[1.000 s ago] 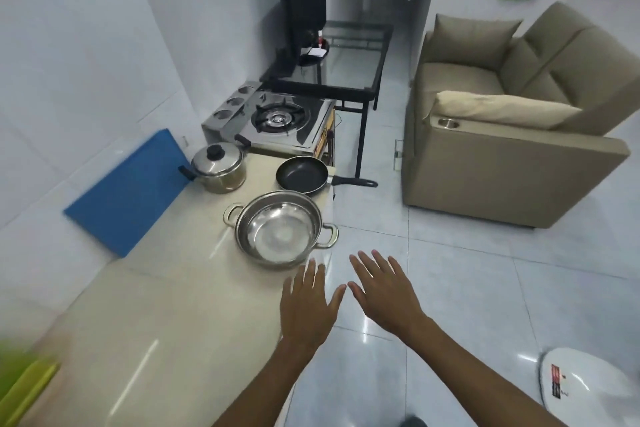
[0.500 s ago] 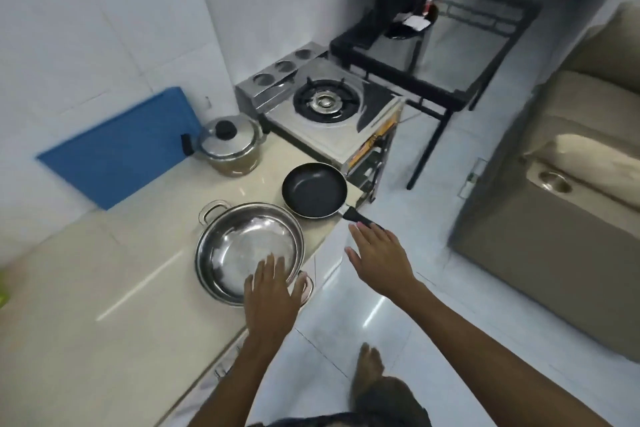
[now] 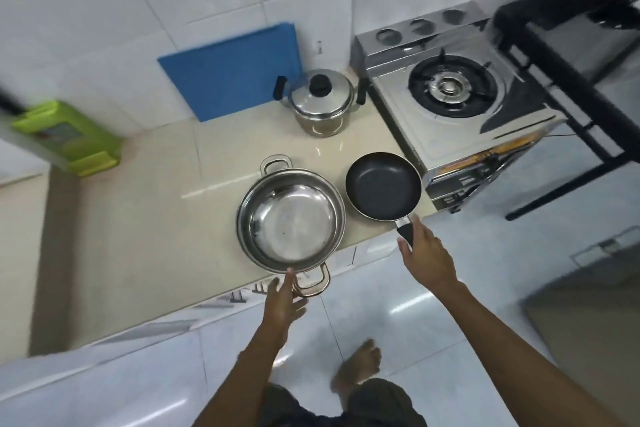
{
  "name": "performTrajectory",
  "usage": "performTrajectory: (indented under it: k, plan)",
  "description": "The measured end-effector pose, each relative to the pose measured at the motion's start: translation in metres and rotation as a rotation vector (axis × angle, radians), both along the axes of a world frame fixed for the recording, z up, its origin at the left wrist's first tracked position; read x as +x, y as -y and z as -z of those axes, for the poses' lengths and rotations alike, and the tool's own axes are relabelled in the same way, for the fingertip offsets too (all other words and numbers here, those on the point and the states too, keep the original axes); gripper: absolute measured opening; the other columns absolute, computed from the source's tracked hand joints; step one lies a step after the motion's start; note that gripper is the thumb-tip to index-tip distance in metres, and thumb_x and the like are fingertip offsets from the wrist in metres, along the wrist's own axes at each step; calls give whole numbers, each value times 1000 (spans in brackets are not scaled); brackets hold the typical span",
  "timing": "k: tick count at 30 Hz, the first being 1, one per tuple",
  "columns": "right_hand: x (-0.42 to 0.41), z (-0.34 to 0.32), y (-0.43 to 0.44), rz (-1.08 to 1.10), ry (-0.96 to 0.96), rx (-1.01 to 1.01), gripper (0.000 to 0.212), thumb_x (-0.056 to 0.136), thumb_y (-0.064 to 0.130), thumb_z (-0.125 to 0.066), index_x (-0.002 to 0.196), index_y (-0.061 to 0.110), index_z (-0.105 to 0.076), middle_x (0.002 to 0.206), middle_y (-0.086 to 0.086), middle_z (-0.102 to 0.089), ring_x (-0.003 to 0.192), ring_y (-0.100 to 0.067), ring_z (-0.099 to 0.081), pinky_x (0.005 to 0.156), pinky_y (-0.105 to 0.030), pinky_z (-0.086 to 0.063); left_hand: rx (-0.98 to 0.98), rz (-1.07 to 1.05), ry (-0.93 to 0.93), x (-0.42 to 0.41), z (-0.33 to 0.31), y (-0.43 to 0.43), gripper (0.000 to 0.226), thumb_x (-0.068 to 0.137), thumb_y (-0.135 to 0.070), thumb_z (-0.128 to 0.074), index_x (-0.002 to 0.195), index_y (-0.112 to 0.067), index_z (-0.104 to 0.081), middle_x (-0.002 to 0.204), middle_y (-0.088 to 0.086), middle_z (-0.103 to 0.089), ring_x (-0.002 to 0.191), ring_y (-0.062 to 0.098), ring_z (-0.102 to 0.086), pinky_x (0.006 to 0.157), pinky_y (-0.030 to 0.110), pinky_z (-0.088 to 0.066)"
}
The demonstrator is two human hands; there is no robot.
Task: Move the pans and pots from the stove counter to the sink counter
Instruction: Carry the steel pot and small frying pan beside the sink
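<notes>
Left hand [image 3: 282,298] open at the near handle of the steel pot [image 3: 291,218], centre frame on the table [image 3: 138,218]. Right hand [image 3: 424,250] open over the frying pan [image 3: 382,185] handle. Lidded pot [image 3: 322,102] above.

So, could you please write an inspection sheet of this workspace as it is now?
Surface: beige counter, glossy.
Job's things: open steel pot; black frying pan, beside it; lidded pot near the wall.
Clutter: blue board leaning on the wall; green object, blurred.
Hands: left hand open at the steel pot's near handle; right hand open at the pan's handle.
Cables: nothing seen.
Surroundings: gas stove, tiled floor.
</notes>
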State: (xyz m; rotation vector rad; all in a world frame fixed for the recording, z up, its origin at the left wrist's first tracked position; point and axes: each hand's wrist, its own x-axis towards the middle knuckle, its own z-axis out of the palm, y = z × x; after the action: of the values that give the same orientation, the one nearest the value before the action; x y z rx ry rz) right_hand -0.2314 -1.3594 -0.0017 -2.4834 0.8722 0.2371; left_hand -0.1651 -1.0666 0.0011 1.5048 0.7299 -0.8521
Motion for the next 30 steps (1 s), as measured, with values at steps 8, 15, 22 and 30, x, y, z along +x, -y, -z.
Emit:
performTrajectory:
  k: [8, 15, 22, 30]
  plan:
    - [14, 39, 13, 165, 3, 249, 61, 103, 33, -48, 158, 22, -22, 121, -25, -66, 107, -49, -62, 89, -52, -52, -368, -443, -65, -11, 25, 24, 26, 99, -27, -61, 121, -19, -49, 121, 24, -65, 114, 38, -66, 83, 47, -59]
    - [8, 34, -8, 261, 182, 306, 49, 104, 22, -47, 153, 23, -37, 101, -19, -73, 83, -39, -67, 77, -50, -58, -323, -471, -3, -1, 20, 28, 29, 95, -17, -66, 119, -27, -54, 116, 3, -68, 74, 15, -78, 94, 44, -49]
    - [0, -2, -50, 224, 217, 158, 46, 103, 18, -50, 148, 10, -45, 101, -22, -75, 96, -44, -66, 86, -51, -55, -265, -501, 5, 24, -3, -27, 34, 82, -10, -72, 115, -17, -65, 108, 13, -74, 93, 26, -77, 89, 42, -57]
    - [39, -48, -168, 136, 377, 115, 45, 102, 17, -54, 146, 10, -48, 93, -14, -76, 80, -31, -67, 72, -32, -47, -283, -547, 73, 50, -33, -164, 23, 84, -13, -70, 107, -14, -66, 100, 15, -76, 100, 29, -72, 69, 33, -56]
